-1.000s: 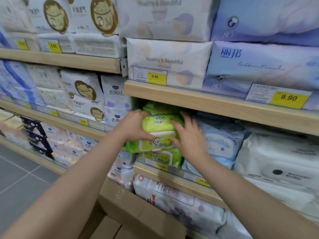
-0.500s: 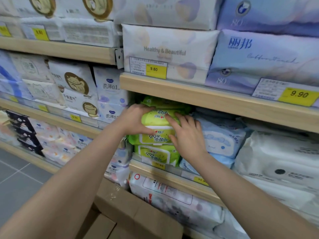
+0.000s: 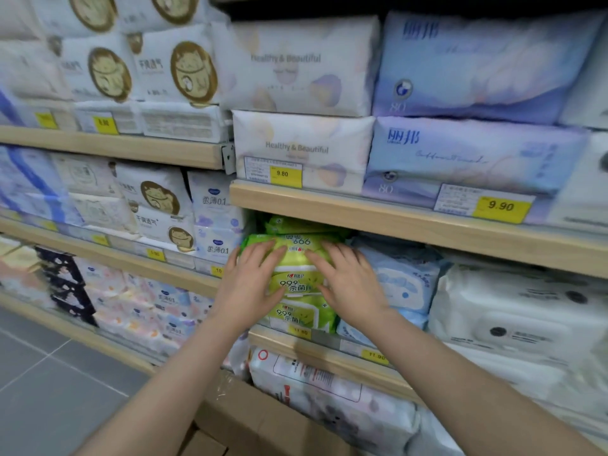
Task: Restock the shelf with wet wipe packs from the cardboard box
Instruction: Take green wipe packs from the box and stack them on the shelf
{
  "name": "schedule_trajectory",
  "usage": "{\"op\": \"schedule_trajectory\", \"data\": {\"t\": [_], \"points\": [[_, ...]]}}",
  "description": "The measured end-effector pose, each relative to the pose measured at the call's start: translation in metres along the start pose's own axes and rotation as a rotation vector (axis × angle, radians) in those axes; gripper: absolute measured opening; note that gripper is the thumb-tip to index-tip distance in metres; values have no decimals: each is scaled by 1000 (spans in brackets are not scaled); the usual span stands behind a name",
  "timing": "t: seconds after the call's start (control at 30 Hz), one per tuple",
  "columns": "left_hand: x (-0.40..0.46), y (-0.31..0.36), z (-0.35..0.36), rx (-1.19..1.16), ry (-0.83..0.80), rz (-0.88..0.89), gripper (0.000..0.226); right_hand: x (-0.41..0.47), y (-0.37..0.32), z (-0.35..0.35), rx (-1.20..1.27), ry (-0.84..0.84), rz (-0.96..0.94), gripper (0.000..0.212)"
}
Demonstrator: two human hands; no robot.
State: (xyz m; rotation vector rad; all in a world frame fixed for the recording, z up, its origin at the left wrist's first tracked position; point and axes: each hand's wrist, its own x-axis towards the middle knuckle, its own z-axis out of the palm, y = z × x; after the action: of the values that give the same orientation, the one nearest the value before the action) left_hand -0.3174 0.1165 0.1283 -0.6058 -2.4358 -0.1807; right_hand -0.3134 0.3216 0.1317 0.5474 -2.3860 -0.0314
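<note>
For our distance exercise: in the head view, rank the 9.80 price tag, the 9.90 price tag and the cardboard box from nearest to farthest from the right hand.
From the right hand:
1. 9.80 price tag, above, slightly left.
2. 9.90 price tag, upper right.
3. cardboard box, below left.

left hand point(image 3: 250, 284) | pressing flat on green wet wipe pack point(image 3: 292, 258) | right hand point(image 3: 350, 284) | pressing same pack | pack lying atop green stack on shelf point(image 3: 329, 352) | cardboard box point(image 3: 250, 419) sitting below
</note>
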Motion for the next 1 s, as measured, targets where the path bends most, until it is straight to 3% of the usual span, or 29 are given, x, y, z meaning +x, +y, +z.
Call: {"op": "schedule_trajectory", "data": {"t": [0.4, 0.53, 0.7, 0.8, 1.0], "points": [[-18, 53, -4, -105, -70, -3, 55, -61, 26, -25, 131, -68, -58, 72], [-13, 81, -6, -169, -97, 11, 52, -97, 44, -46, 203, -102, -62, 62], [-15, 148, 1, -261, -72, 154, 53, -156, 72, -81, 162, -120, 14, 61], [-12, 199, -5, -350, -101, 232, 52, -199, 97, -111, 176, -135, 163, 62], [10, 295, -13, -433, -112, 376, 57, -253, 155, -163, 18, -135, 304, 66]]}}
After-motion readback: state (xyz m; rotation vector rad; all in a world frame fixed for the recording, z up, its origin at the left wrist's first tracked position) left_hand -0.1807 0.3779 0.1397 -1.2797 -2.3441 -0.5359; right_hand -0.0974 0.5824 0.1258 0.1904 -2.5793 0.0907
